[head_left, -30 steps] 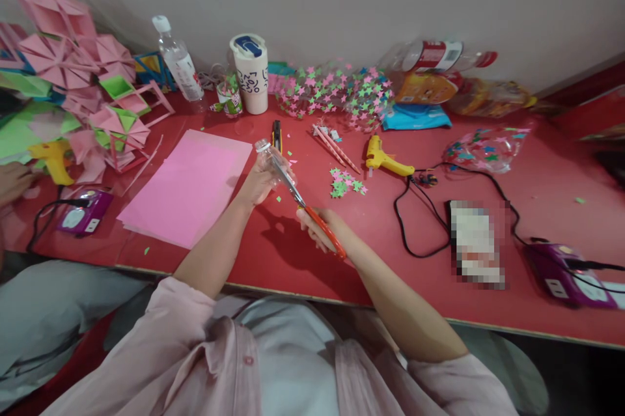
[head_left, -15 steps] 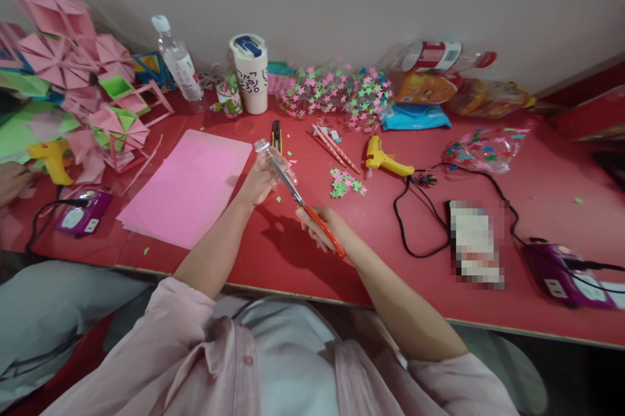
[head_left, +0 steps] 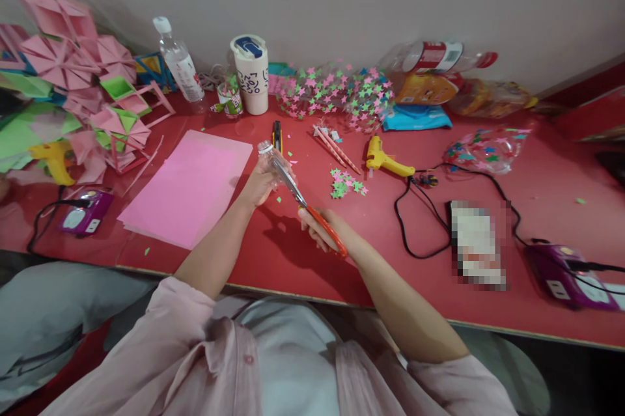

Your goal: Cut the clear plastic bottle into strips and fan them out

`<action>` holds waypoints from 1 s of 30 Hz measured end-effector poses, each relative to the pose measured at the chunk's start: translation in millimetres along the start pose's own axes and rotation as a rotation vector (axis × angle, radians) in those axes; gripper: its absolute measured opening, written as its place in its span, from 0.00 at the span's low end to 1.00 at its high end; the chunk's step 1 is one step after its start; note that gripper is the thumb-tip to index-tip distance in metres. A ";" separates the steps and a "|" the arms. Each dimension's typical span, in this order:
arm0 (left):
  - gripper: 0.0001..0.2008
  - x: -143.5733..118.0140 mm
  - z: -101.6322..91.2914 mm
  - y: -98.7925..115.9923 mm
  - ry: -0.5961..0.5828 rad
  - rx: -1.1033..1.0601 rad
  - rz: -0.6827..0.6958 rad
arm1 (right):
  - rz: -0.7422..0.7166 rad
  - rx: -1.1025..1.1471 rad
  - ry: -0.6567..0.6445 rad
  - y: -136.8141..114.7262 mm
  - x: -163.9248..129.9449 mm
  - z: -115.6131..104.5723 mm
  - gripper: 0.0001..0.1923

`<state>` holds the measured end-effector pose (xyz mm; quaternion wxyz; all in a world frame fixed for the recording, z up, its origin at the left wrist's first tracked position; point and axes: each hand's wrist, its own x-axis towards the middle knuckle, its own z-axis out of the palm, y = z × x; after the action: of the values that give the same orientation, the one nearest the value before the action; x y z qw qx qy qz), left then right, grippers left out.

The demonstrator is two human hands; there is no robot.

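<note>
My left hand (head_left: 258, 185) is closed around a clear plastic bottle top (head_left: 266, 149), its threaded neck pointing up and away from me. In my right hand (head_left: 319, 228) is a pair of scissors (head_left: 326, 230) with orange-red handles. The metal blades lie against the clear plastic; whether they are cutting into it I cannot tell. Left of my hands lies a stack of pink paper (head_left: 188, 188). A utility knife (head_left: 277, 136) rests just beyond my left hand. Pink and green paper stars (head_left: 347, 183) are heaped to the right.
A yellow glue gun (head_left: 388, 159) lies right of the stars, its black cord looping toward a purple power box (head_left: 569, 276). At the back stand a water bottle (head_left: 180, 68) and a white tumbler (head_left: 251, 74). Pink paper constructions (head_left: 58, 58) fill the left end.
The scissor handles look slightly wider apart, and the bottle top has tilted slightly. At the far left, another person's hand has drawn back toward the picture's edge.
</note>
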<state>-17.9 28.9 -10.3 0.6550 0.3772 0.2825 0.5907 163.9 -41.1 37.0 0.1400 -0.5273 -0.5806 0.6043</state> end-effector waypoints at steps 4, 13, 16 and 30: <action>0.19 0.9 -2.3 -1.1 0.017 0.034 -0.006 | 0.005 0.012 0.022 2.7 1.7 -1.0 0.27; 0.21 1.5 -4.3 -4.2 0.085 0.031 -0.028 | 0.036 -0.008 -0.036 -0.6 1.0 -5.9 0.29; 0.21 0.7 -1.8 -3.9 0.094 0.091 -0.022 | 0.016 0.016 -0.022 0.0 0.4 -5.5 0.28; 0.19 -3.9 8.9 -1.2 0.058 -0.023 -0.054 | 0.063 -0.032 0.092 -3.8 1.0 3.4 0.25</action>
<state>-10.6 23.7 -6.6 0.6665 0.3445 0.3045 0.5869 159.1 -41.1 39.0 0.1388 -0.5746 -0.5665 0.5742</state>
